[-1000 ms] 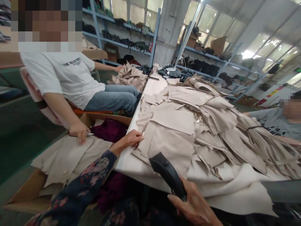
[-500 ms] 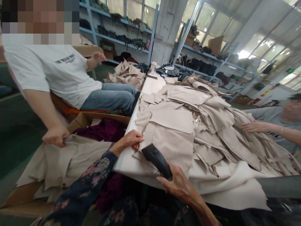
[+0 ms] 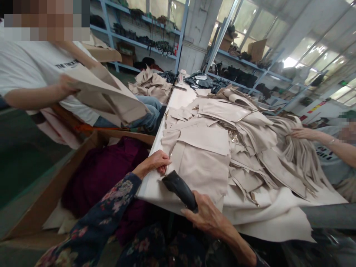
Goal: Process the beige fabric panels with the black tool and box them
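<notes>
My left hand point(image 3: 154, 164), in a dark floral sleeve, pinches the near left edge of a beige fabric piece point(image 3: 204, 167) on top of the pile. My right hand point(image 3: 207, 217) grips a black handheld tool point(image 3: 179, 188) whose tip points at that same edge, close to my left fingers. The pile of beige cut fabric pieces point(image 3: 244, 137) covers most of the long white table point(image 3: 150, 191).
On the left a person in a white shirt point(image 3: 25, 70) lifts a beige garment point(image 3: 111, 96) over a cardboard box point(image 3: 47, 196) holding purple cloth point(image 3: 102, 170). On the right another person's hand point(image 3: 302, 133) reaches into the pile. Blue shelves point(image 3: 144, 37) stand behind.
My right hand brought the black tool left and forward to the fabric edge by my left hand. The person on the left lifted the beige garment out of the box, uncovering purple cloth.
</notes>
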Tool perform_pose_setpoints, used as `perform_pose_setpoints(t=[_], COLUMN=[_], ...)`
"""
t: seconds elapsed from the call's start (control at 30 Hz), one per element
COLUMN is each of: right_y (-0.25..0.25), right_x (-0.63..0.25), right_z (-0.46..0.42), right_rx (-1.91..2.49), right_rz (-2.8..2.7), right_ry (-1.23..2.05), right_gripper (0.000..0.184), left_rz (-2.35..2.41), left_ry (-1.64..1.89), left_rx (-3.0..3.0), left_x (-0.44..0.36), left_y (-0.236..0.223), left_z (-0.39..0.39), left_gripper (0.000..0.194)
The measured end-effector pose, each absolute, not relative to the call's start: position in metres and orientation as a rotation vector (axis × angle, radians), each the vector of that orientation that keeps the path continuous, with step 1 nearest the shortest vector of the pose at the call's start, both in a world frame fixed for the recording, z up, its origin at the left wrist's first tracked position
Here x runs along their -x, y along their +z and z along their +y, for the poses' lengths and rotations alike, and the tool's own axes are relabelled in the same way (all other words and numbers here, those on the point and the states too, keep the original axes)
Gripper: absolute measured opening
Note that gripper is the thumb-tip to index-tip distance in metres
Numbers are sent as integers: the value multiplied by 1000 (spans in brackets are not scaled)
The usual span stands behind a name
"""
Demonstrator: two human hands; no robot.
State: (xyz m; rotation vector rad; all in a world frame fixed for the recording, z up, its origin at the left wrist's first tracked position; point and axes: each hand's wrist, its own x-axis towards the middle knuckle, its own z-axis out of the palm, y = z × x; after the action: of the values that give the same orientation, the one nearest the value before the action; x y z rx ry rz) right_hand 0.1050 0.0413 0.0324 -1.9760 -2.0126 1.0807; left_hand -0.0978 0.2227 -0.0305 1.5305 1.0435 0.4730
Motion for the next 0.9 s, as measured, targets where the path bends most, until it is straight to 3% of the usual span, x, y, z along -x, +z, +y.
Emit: perform_pose_setpoints(t=[0.17, 0.53, 0.7, 0.9], right_y=[39, 57, 58, 51], right_x=[-120, -139, -155, -140], right_z=[31, 32, 17, 22], right_rx=[2013, 1903, 1881, 1804], right_rz=[-1974, -1715, -1646, -1669], right_ry=[1073, 1141, 1070, 1106], right_gripper=[38, 15, 14, 11], left_rz=[1045, 978, 1449, 1160], left_ry=[480, 310, 870, 942], left_rx=[-1507, -1584, -2070, -2076], left_x=[97, 94, 90, 87], left_y=[-35, -44, -45, -33], left_z=[226, 157, 174, 222], left_gripper=[31, 38, 19, 19])
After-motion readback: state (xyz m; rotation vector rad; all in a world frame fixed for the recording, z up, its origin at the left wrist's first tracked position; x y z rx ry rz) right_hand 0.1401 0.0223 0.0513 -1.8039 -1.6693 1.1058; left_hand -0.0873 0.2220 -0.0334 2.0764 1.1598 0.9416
